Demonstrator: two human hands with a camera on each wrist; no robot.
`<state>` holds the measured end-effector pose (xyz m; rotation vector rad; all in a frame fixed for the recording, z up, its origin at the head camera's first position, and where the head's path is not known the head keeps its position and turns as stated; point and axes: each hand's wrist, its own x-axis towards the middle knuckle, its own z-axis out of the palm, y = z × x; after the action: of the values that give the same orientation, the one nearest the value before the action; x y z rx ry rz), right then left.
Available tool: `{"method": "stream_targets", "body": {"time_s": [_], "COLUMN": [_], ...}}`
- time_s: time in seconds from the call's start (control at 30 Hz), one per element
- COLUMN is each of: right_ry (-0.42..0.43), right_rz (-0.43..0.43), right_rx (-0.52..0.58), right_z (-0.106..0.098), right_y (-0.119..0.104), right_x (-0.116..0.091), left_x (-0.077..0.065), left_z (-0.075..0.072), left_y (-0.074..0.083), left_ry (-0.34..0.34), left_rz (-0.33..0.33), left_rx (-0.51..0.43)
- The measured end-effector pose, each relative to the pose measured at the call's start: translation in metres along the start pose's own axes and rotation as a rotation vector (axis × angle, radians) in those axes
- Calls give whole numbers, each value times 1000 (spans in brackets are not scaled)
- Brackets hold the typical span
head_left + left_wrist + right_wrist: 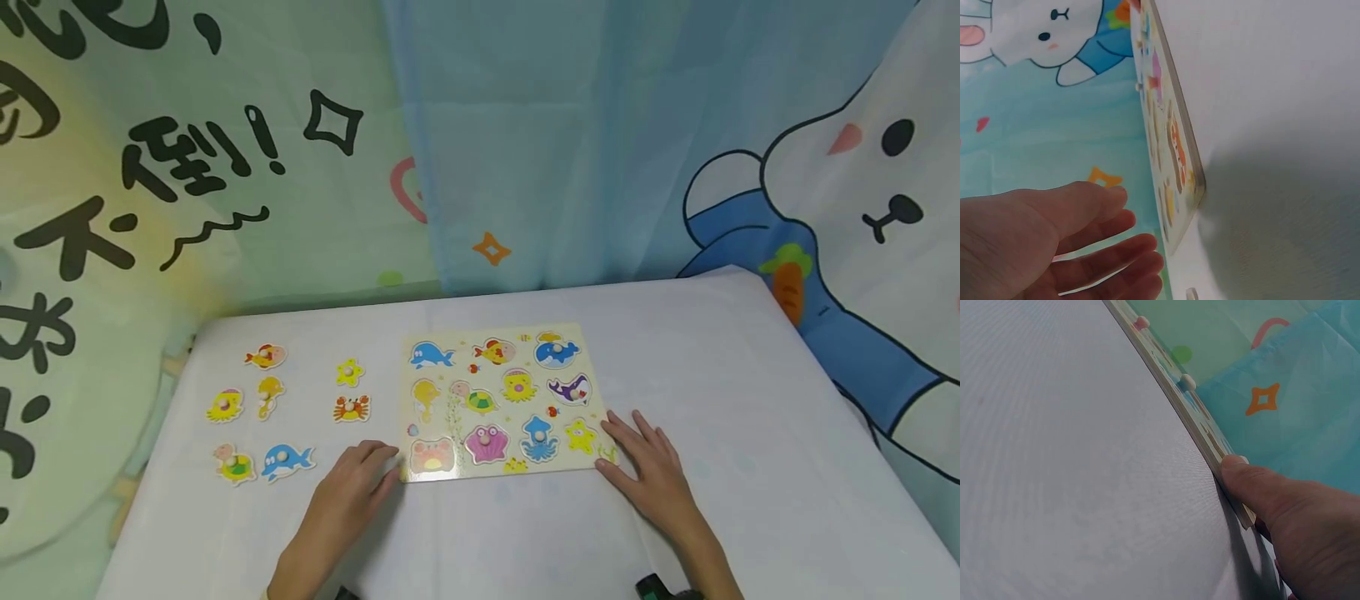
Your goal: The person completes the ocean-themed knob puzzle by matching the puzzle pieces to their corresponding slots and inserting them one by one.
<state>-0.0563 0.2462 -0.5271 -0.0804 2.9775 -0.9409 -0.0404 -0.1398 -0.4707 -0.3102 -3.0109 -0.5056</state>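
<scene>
A knobbed sea-animal puzzle board [457, 421] lies flat in the head view. A pink shell piece [487, 444], a blue squid piece [539, 440] and a purple whale piece [572, 391] sit in it. My left hand [352, 487] is at the board's front left corner, its fingers loosely bent and holding nothing; the left wrist view shows a gap between them and the board. My right hand [656, 475] touches the front right corner with spread fingers. In the right wrist view its thumb [1254, 481] rests on the board's edge.
Loose pieces lie left of the board: a fish [266, 357], an octopus [225, 406], a seahorse [270, 397], a turtle [236, 465], a blue dolphin [287, 462], a star [349, 372] and a crab [352, 408]. A printed curtain [525, 167] hangs behind the white table [712, 350].
</scene>
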Motion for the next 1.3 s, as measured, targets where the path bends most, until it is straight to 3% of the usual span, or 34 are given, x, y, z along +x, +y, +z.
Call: {"method": "stream_targets", "body": {"time_s": [0.23, 0.43, 0.57, 0.77, 1.0, 1.17, 1.3], "right_ry": [12, 10, 10, 10, 11, 10, 17], "right_rz": [-11, -14, -17, -26, -19, -24, -28], "right_rx": [1, 2, 3, 6, 10, 11, 6], "right_z": [0, 0, -1, -1, 0, 0, 0], "right_y": [0, -1, -1, -2, 0, 1, 1], "right_x": [-1, 0, 1, 1, 1, 1, 0], "left_x": [-8, -10, -10, -8, 2, 5, 9], "left_z": [-4, -22, -31, -34, -36, -37, -37], "left_y": [-17, -48, -67, -88, -102, -104, -102], "left_ry": [37, 62, -8, -105, -98, -131, -88], "left_rz": [-31, -223, -317, -311, -347, -367, -337], "left_rx": [-16, 13, 60, 1, -34, -46, -45]}}
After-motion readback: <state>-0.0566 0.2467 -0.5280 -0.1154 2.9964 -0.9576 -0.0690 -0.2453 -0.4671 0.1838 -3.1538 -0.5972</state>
